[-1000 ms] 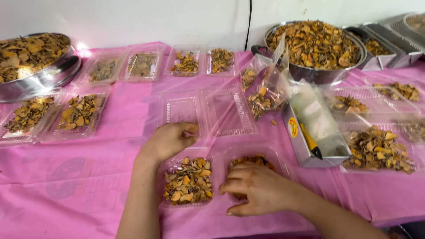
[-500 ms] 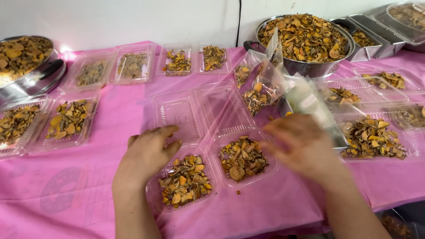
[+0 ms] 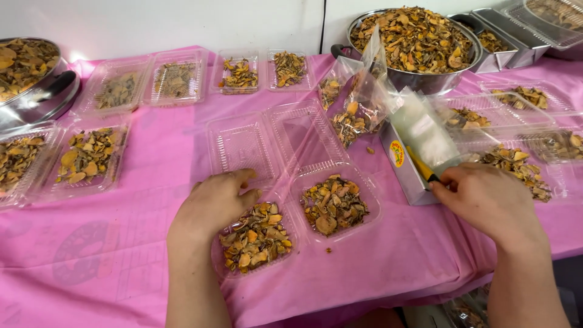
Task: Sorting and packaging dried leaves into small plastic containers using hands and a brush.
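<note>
My left hand point(image 3: 215, 205) lies curled over the far left rim of a clear clamshell container point(image 3: 371, 214), holding it down. Both of its halves are filled with dried orange and brown slices point(image 3: 333, 205). My right hand point(image 3: 489, 197) is over to the right at a narrow metal tray point(image 3: 405, 182). Its fingertips pinch the black end of a yellow-handled tool point(image 3: 420, 168) that lies in the tray beside a stack of small clear bags point(image 3: 425, 130).
An empty open clamshell point(image 3: 243, 146) sits just behind the filled one. Filled clamshells line the left point(image 3: 91, 155), back point(image 3: 240, 73) and right point(image 3: 516, 164). Large steel bowls of slices stand at back right point(image 3: 425, 85) and far left point(image 3: 42, 100). Clear bags of slices point(image 3: 358, 115) stand mid-table on the pink cloth.
My right hand has lifted off the right half of the filled container and moved right to the metal tray, onto the tool. My left hand has stayed on the container's rim.
</note>
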